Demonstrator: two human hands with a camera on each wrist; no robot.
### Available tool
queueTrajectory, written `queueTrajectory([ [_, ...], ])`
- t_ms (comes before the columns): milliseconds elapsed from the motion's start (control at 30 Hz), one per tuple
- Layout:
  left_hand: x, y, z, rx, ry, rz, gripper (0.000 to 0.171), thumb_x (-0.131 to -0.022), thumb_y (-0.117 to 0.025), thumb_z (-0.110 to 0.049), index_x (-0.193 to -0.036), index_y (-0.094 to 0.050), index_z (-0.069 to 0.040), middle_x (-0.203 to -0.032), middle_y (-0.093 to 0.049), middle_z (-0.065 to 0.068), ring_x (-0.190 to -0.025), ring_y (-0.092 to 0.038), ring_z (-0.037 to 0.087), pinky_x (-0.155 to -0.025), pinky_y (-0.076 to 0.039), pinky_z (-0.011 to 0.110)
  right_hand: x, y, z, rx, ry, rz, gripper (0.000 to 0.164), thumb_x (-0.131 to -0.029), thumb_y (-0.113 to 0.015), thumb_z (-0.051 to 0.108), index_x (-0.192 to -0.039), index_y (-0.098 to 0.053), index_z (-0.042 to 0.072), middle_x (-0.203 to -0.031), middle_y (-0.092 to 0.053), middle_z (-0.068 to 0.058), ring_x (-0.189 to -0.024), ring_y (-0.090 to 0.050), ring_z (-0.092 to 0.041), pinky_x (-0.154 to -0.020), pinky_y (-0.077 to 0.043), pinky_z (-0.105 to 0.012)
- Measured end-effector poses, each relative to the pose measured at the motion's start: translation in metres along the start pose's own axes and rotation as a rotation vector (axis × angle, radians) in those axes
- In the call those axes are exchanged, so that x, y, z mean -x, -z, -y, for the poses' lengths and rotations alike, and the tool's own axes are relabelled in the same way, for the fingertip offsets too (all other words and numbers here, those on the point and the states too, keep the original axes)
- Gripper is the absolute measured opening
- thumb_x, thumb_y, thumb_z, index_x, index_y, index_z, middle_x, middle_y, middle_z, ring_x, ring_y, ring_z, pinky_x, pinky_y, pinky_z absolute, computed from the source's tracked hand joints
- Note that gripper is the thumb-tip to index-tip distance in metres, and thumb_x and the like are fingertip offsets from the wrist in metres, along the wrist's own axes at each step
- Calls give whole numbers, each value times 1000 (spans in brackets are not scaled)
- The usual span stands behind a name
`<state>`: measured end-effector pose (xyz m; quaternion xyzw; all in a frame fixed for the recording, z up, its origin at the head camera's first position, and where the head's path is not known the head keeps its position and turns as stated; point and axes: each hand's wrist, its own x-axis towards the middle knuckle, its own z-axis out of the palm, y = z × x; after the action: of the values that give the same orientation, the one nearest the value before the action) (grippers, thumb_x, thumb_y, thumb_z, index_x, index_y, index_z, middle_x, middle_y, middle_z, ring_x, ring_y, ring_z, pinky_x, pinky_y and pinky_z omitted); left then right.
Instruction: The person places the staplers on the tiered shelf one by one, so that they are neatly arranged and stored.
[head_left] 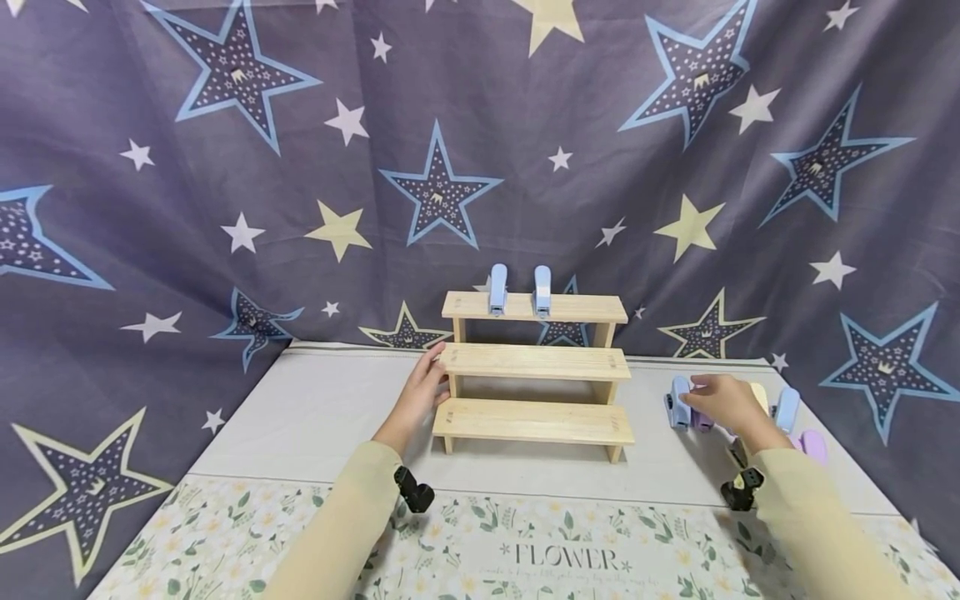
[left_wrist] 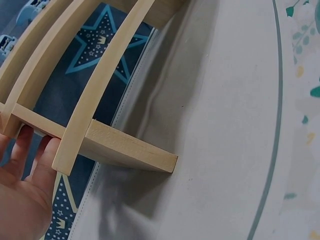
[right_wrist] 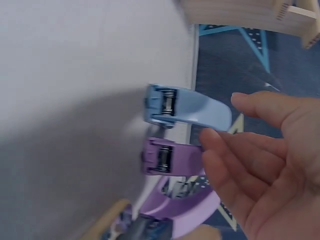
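Note:
A three-tier wooden shelf (head_left: 534,421) stands in the middle of the table. My left hand (head_left: 417,398) grips its left end at the middle tier; in the left wrist view the fingers (left_wrist: 44,165) bend against the side panel. My right hand (head_left: 723,404) reaches over a blue stapler (head_left: 679,404) upright on the table at the right. In the right wrist view, its thumb and fingers lie either side of the blue stapler's handle (right_wrist: 205,110), the thumb slightly apart from it. A purple stapler (right_wrist: 175,157) stands right beside, near the fingertips.
Two blue staplers (head_left: 498,290) stand on the top tier. Right of my right hand are another blue stapler (head_left: 786,410), a pale yellow item (head_left: 760,395) and a purple item (head_left: 813,446). A floral mat (head_left: 570,533) covers the near table edge; a star-patterned curtain (head_left: 517,208) hangs behind.

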<state>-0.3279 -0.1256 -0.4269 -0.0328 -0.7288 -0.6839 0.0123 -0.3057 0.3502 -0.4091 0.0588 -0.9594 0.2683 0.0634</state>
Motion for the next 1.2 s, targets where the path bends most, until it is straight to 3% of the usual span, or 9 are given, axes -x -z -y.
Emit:
queueTrajectory([
  [167, -2, 0, 2, -6, -4, 5, 49, -110, -36, -26, -158, -30, -18, -149, -40, 21, -137, -41, 41, -110, -40, 56, -1, -10, -5, 42, 0, -41, 53, -91, -70, 22, -123, -58, -18, -105, -69, -29, -92, -68, -43, -77, -57, -53],
  [267, -3, 0, 2, -11, -6, 6, 49, -110, -35, -27, -158, -30, -18, -149, -39, 21, -137, -40, 41, -110, -40, 56, 0, -14, -3, 69, -17, -57, 54, -90, -71, 24, -122, -59, -18, -105, -69, -29, -89, -68, -42, -75, -56, -53],
  [400, -2, -1, 1, -2, 0, 10, 49, -110, -36, -27, -158, -30, -19, -149, -39, 21, -137, -41, 41, -110, -39, 55, 2, -16, -2, 111, -55, -36, 55, -89, -73, 28, -122, -62, -14, -105, -70, -27, -85, -66, -40, -79, -49, -55],
  [600, -3, 0, 3, 16, -1, 16, 49, -110, -37, -27, -158, -29, -18, -150, -38, 23, -138, -39, 42, -112, -36, 57, 3, -19, -1, 99, -78, 18, 54, -85, -77, 30, -119, -66, -10, -98, -71, -23, -75, -60, -28, -71, -47, -45],
  [1200, -2, 1, 2, -4, -9, 26, 49, -110, -35, -28, -158, -29, -21, -149, -39, 20, -138, -40, 39, -110, -39, 55, 1, -21, 3, 85, -74, 38, 44, -83, -78, 28, -102, -69, -10, -85, -64, -13, -72, -53, -26, -60, -46, -35],
])
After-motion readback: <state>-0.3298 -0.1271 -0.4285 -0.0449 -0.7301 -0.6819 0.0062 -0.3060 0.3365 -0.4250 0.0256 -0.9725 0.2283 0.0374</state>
